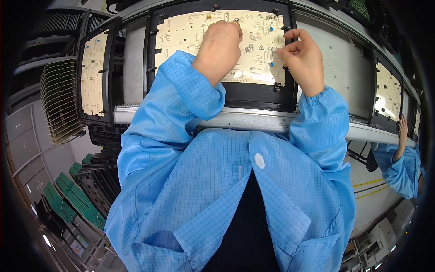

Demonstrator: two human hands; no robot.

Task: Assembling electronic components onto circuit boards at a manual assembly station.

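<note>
Thin pale panels (59,102) stand ranked at left. Below are green ribbed pieces (84,197) (black pieces (97,181) adjoin). Yellow lines (369,182) cross the floor (364,211).

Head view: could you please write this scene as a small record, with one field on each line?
Left hand: over the cream circuit board, fingertips toward its upper part; whether it holds anything is hidden
Right hand: at the board's right edge, fingers bent; no held part can be made out
Blue components: two visible, on the board's right side
Black frame: around the board
Left board: cream, in another black frame
Co-worker's hand: far right, near another framed board
</note>
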